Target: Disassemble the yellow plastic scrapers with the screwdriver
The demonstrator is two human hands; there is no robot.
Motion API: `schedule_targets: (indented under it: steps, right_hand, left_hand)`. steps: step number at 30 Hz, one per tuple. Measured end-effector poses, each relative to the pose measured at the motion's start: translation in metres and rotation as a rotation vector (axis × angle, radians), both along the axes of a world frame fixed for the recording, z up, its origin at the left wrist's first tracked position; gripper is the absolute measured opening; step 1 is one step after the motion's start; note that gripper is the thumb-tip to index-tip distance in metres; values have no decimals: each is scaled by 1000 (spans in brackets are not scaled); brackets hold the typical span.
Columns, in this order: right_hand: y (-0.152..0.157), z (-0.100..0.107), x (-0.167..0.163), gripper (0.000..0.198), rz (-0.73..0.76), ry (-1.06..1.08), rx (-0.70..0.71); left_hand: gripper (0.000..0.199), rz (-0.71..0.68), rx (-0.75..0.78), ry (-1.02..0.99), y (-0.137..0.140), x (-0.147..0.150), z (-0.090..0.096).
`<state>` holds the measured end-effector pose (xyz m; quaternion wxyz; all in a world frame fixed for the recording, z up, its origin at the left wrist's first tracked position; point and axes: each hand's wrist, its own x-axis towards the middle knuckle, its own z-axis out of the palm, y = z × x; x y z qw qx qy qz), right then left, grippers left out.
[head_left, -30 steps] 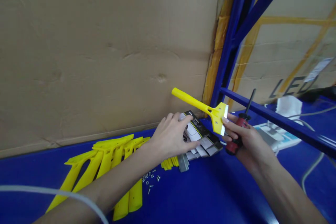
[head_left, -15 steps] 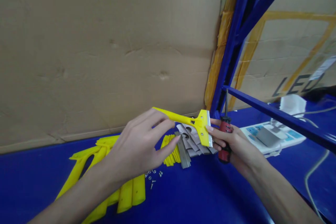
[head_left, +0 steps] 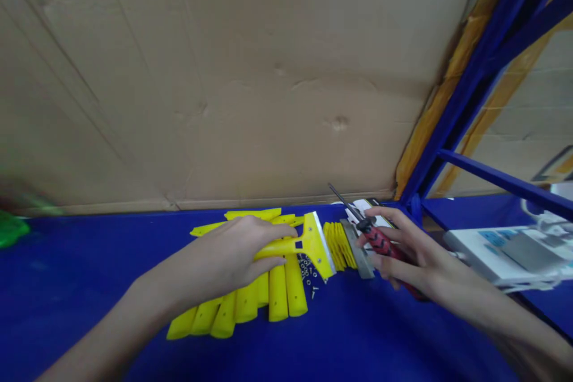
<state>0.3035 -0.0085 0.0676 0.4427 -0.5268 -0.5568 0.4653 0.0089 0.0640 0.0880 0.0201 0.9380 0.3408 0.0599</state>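
My left hand (head_left: 244,250) is closed round the handle of a yellow scraper (head_left: 314,245), whose head carries a metal blade edge and points right. My right hand (head_left: 412,256) grips a screwdriver (head_left: 380,242) with a red and black handle; its shaft tilts up to the left. Below the left hand lie several yellow scraper handles (head_left: 278,295) in a row. Loose screws and nuts (head_left: 308,271) are scattered beside them. Small yellow plates (head_left: 338,245) stand stacked in a line, with grey metal blades (head_left: 360,256) close to the right hand.
A large cardboard box (head_left: 268,101) rises behind the blue surface (head_left: 358,334). On the right is a blue metal frame (head_left: 470,89), with a white power strip or box (head_left: 492,256) and cables beyond. Something green (head_left: 11,230) sits at the far left.
The scraper has passed from my right hand's fingers into my left hand, which has closed on its handle. The screwdriver has tipped leftward in my right hand. The view has swung left.
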Motion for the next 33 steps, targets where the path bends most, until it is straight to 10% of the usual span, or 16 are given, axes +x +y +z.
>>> schedule_targets:
  steps: [6, 13, 33]
  right_hand:
    - [-8, 9, 21, 38, -159, -177, 218]
    - [-17, 13, 24, 30, -688, -521, 541]
    - [-16, 16, -2, 26, -547, -572, 540]
  left_hand:
    - [32, -42, 0, -16, 9, -3, 4]
    - [34, -47, 27, 94, 12, -3, 3]
    - [35, 26, -26, 200, 3, -1, 14]
